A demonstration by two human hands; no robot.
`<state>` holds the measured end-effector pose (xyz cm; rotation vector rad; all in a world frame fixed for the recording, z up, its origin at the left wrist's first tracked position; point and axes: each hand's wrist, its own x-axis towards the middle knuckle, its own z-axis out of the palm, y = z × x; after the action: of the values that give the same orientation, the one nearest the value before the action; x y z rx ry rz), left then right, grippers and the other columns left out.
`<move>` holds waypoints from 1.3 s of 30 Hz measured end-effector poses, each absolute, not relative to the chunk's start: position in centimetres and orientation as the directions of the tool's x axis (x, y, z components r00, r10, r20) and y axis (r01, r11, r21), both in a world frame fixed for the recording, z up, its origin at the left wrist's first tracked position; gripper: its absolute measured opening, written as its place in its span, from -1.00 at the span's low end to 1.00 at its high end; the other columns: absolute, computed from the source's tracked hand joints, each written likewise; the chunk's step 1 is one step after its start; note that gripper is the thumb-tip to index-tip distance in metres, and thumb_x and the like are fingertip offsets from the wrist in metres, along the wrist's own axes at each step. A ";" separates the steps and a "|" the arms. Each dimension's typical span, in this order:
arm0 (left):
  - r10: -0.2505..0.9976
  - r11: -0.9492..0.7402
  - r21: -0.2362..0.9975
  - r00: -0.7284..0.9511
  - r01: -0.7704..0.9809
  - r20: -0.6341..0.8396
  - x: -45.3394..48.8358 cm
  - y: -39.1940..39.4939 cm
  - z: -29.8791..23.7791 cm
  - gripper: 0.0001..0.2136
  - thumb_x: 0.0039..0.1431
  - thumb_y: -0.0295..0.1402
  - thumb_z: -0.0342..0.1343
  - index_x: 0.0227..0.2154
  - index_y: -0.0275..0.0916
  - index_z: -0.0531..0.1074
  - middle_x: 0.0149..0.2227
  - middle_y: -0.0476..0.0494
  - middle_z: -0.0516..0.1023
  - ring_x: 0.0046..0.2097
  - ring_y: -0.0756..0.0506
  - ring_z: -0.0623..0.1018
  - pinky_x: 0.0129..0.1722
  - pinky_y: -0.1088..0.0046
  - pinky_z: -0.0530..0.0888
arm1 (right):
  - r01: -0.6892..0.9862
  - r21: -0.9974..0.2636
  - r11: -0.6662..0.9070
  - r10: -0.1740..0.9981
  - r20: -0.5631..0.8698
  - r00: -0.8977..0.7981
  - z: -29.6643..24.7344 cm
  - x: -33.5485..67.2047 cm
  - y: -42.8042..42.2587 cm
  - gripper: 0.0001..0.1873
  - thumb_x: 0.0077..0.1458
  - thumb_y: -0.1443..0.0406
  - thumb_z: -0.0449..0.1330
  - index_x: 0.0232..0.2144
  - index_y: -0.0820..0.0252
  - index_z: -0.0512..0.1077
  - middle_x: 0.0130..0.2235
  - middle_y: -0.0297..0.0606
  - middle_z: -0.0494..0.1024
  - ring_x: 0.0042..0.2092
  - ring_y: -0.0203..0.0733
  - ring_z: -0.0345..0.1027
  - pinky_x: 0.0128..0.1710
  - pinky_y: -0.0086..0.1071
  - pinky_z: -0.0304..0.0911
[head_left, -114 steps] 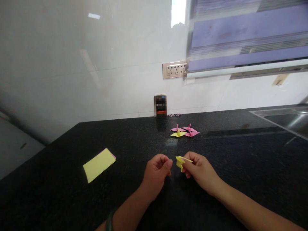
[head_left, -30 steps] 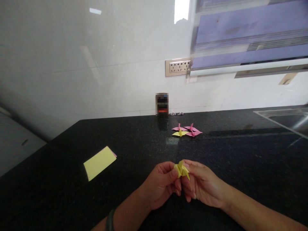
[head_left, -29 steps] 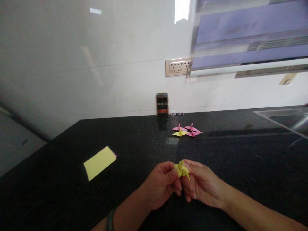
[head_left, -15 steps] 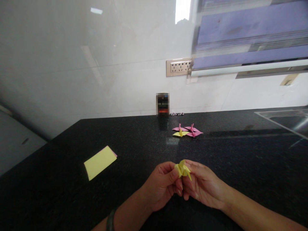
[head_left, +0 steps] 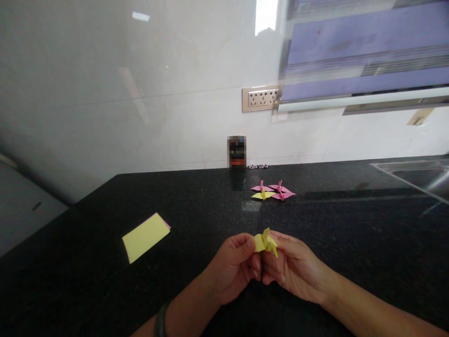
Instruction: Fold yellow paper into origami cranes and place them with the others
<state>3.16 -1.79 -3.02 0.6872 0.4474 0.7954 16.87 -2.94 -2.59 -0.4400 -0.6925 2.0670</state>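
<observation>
Between my hands, above the black counter, is a yellow paper crane [head_left: 265,243]. My left hand [head_left: 234,262] pinches its left wing with thumb and fingers. On the other side my right hand [head_left: 294,264] grips the crane by its right part, the fingers partly hidden behind the paper. Farther back stand several folded cranes close together: a yellow crane [head_left: 264,195] in front at the left, and pink cranes [head_left: 282,194] beside and behind it. A stack of yellow paper sheets [head_left: 146,238] lies off to the left, with a pink edge peeking out beneath.
The black counter [head_left: 196,201] runs back to a white tiled wall. A small blurred-out dark object [head_left: 237,153] leans there, beside a beaded strip [head_left: 258,167]. A metal sink [head_left: 421,175] lies at the right. Wall sockets [head_left: 260,98] and a purple blind [head_left: 351,47] are above.
The left thumb has shifted slightly outward along the wing, so more of the wing shows. The crane's upright point stands a little higher. The other things have stayed in place.
</observation>
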 end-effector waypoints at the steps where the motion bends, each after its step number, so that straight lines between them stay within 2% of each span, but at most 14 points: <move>1: 0.773 0.501 0.709 0.624 -0.495 -0.111 3.1 -1.7 -3.0 -0.76 0.01 -0.26 0.03 -0.62 -0.32 0.24 -0.69 0.00 0.34 -0.64 0.05 0.37 -0.61 0.54 0.26 | -0.640 -0.623 -0.449 0.839 -0.048 -0.542 -2.6 16.9 -2.9 -0.77 0.11 0.28 -0.07 -0.47 0.29 0.28 -0.65 -0.34 0.38 -0.64 -0.39 0.26 -0.51 -0.40 0.31; 13: 0.810 0.463 0.712 0.578 -0.527 -0.098 3.2 -1.7 -2.9 -0.78 0.02 -0.27 0.00 -0.61 -0.30 0.24 -0.74 0.03 0.29 -0.67 0.04 0.31 -0.62 0.52 0.25 | -0.598 -0.699 -0.392 0.868 -0.066 -0.493 -2.9 16.8 -2.9 -0.79 0.09 0.24 -0.03 -0.49 0.26 0.25 -0.66 -0.38 0.36 -0.66 -0.40 0.22 -0.54 -0.41 0.26; 18: 0.801 0.424 0.833 0.576 -0.355 -0.162 3.0 -1.6 -2.5 -0.73 0.06 -0.25 -0.05 -0.59 -0.36 0.31 -0.68 -0.06 0.36 -0.66 0.06 0.33 -0.65 0.56 0.22 | -0.426 -0.874 -0.235 0.918 -0.055 -0.393 -3.0 17.2 -2.7 -0.74 0.07 0.20 0.01 -0.55 0.27 0.22 -0.68 -0.39 0.35 -0.64 -0.40 0.25 -0.63 -0.55 0.14; 21: 0.804 0.407 0.862 0.566 -0.303 -0.181 2.9 -1.6 -2.5 -0.72 0.04 -0.23 -0.03 -0.58 -0.37 0.32 -0.67 -0.06 0.37 -0.68 0.09 0.31 -0.68 0.60 0.20 | -0.354 -0.915 -0.195 0.923 -0.049 -0.382 -2.9 17.4 -2.7 -0.74 0.05 0.21 0.05 -0.56 0.28 0.23 -0.71 -0.42 0.33 -0.66 -0.43 0.21 -0.63 -0.57 0.13; 27: 0.820 0.418 0.822 0.550 -0.387 -0.158 2.9 -1.5 -2.6 -0.74 0.03 -0.21 -0.01 -0.57 -0.34 0.30 -0.74 0.01 0.32 -0.71 0.10 0.29 -0.69 0.62 0.17 | -0.477 -0.811 -0.339 0.859 -0.060 -0.508 -2.5 17.8 -2.7 -0.75 0.08 0.23 0.02 -0.56 0.27 0.22 -0.73 -0.45 0.32 -0.73 -0.48 0.14 -0.62 -0.52 0.22; 31: 0.822 0.425 0.791 0.553 -0.440 -0.134 3.0 -1.4 -2.8 -0.74 0.03 -0.21 -0.01 -0.55 -0.35 0.30 -0.73 -0.01 0.34 -0.70 0.09 0.30 -0.67 0.61 0.22 | -0.543 -0.744 -0.389 0.842 -0.047 -0.538 -3.0 17.8 -2.5 -0.78 0.09 0.25 0.02 -0.54 0.27 0.22 -0.70 -0.42 0.36 -0.70 -0.45 0.19 -0.61 -0.51 0.26; 39: 0.822 0.450 0.766 0.549 -0.459 -0.154 3.2 -1.3 -3.1 -0.77 0.04 -0.25 -0.01 -0.53 -0.35 0.30 -0.71 -0.02 0.35 -0.68 0.08 0.32 -0.65 0.59 0.25 | -0.617 -0.669 -0.414 0.851 -0.044 -0.523 -3.5 17.6 -2.4 -0.73 0.17 0.30 -0.11 -0.51 0.29 0.23 -0.67 -0.32 0.43 -0.67 -0.39 0.31 -0.62 -0.52 0.29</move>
<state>3.24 -1.34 -3.11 0.7360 0.5623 0.8453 17.61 -2.42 -3.54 -0.4775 -0.7501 2.0250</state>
